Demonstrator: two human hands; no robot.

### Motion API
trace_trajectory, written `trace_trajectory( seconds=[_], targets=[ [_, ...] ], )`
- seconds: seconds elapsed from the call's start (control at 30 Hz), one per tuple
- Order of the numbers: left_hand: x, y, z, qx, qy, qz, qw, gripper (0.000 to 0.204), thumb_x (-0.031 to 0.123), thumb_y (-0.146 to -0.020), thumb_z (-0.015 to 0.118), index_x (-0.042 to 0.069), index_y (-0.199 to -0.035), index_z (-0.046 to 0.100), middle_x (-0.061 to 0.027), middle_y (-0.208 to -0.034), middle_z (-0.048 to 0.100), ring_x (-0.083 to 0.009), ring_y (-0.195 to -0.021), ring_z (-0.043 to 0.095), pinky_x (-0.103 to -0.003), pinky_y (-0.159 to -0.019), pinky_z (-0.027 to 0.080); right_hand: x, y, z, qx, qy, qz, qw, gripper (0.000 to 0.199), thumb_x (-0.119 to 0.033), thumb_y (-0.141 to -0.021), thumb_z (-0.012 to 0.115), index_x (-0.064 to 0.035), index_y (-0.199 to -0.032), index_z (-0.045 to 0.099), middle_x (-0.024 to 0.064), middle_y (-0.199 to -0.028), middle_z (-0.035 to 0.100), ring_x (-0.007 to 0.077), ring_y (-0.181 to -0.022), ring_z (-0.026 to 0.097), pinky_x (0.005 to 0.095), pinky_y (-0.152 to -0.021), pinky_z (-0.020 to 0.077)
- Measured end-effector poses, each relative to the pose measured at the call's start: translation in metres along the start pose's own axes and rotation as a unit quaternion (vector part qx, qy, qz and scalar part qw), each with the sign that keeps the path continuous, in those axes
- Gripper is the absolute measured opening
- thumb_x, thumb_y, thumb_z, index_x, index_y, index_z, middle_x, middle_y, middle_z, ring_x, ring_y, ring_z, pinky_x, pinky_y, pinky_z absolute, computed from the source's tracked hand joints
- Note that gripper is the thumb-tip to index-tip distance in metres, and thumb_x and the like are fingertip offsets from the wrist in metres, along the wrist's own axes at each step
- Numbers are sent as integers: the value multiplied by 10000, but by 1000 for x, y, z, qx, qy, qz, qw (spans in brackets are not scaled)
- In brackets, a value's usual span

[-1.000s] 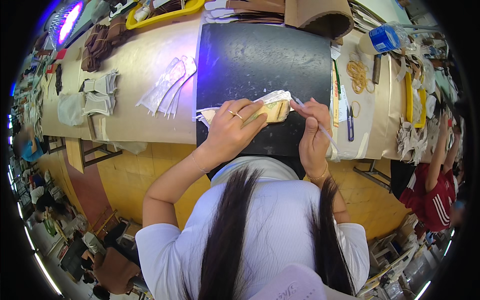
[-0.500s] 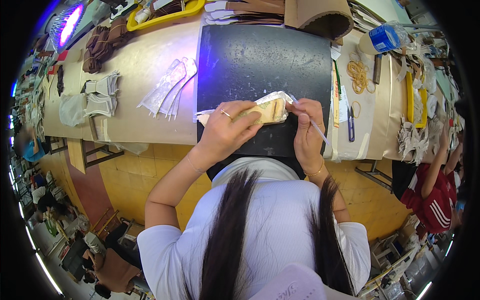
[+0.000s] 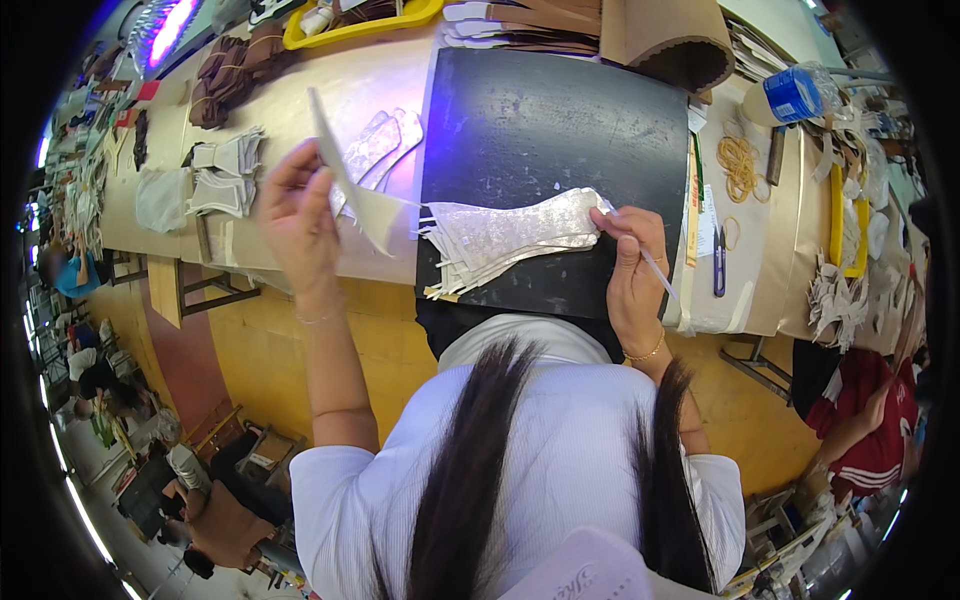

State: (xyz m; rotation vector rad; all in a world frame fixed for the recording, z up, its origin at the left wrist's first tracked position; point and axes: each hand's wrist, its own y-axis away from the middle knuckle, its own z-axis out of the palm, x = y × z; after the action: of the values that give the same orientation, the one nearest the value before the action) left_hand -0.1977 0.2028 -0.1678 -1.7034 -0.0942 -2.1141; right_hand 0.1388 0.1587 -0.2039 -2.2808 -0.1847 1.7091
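A stack of whitish, flared cut pieces (image 3: 520,235) lies on the black board (image 3: 540,110), its edges fanned at the left end. At its narrow right end, my right hand (image 3: 640,265) is closed on a thin white stick (image 3: 658,272), with its fingertips touching the stack. My left hand (image 3: 300,225), off the board's left side, is closed and pinches one pale cut piece (image 3: 350,185), raised and blurred by motion. Behind it, more silvery-white cut pieces (image 3: 385,145) lie overlapped on the table (image 3: 310,120).
Left on the table are bundled white pieces (image 3: 225,185) and dark brown bundles (image 3: 222,85). A yellow tray (image 3: 370,28) and curved cardboard (image 3: 665,40) stand at the back. Rubber bands (image 3: 740,165), a purple cutter (image 3: 719,262) and a blue-labelled tub (image 3: 790,97) are right. Other people work nearby.
My left hand has moved left off the stack, taking a pale cut piece along. A yellowish patterned piece that lay on top no longer shows there. My right hand keeps to the stack's right end.
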Motion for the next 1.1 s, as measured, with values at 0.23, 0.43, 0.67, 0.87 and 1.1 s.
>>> trace_trajectory(
  seconds=[0.23,0.43,0.67,0.87,1.1],
  targets=[
    [1,-38,-43,-98,-512,181,834,322,80,-883,765,21,-1194,708,-67,-1082,703,-96,-916,641,-245,-811,519,2,-1,-5,-55,27,-5,998,296,-254,-1080,442,4,-1126,582,139,-1101,555,275,-1022,650,361,-923,525],
    [-28,-11,-10,-117,-544,81,827,213,151,-848,792,69,-1045,783,-84,-1129,723,-201,-936,677,-317,-792,545,-4,-4,-7,2,-35,6,999,297,-244,-1092,421,16,-1133,559,141,-1120,544,258,-1038,657,344,-932,526],
    [-14,62,102,-304,-462,182,813,216,162,-778,814,58,-963,772,-87,-1089,711,-265,-969,628,-387,-851,497,1,-3,-12,17,-53,48,997,310,-234,-1103,388,35,-1136,540,128,-1140,516,262,-1017,683,313,-925,521],
    [-23,71,119,-342,-448,186,805,220,166,-779,809,74,-973,766,-72,-1104,714,-256,-966,624,-382,-848,476,-5,-2,-12,13,-101,101,990,341,-295,-1102,375,20,-1174,484,139,-1165,524,327,-1013,707,335,-923,532],
    [-29,71,121,-351,-439,192,804,215,174,-809,783,51,-983,757,-89,-1130,707,-256,-979,611,-385,-865,470,2,2,-10,17,-119,97,988,355,-320,-1096,387,15,-1185,465,148,-1172,525,355,-1014,704,373,-932,555]
  ],
)
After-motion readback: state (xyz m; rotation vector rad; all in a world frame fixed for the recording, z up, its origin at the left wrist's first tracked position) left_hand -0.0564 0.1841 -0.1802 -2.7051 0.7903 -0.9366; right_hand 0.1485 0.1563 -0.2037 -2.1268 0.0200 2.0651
